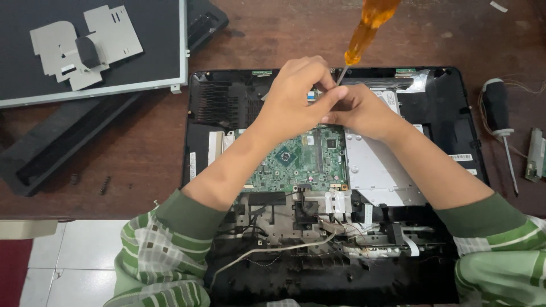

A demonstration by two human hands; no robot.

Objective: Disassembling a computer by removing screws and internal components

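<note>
An opened black computer chassis (pixel 449 108) lies on the wooden table, with a green circuit board (pixel 296 162) at its middle and a silver metal plate (pixel 375 170) to the right. My left hand (pixel 293 102) and my right hand (pixel 361 111) meet above the board's upper edge. An orange-handled screwdriver (pixel 364 31) stands tilted between the fingers, tip down near the fingertips. The right hand grips its shaft; the left hand pinches at the tip, what it holds hidden.
A display panel (pixel 142 62) with grey metal brackets (pixel 85 42) lies at the top left over a black frame (pixel 62 142). A black-handled screwdriver (pixel 500 119) and a small green board (pixel 536 154) lie at the right. Loose screws (pixel 104 185) sit left of the chassis.
</note>
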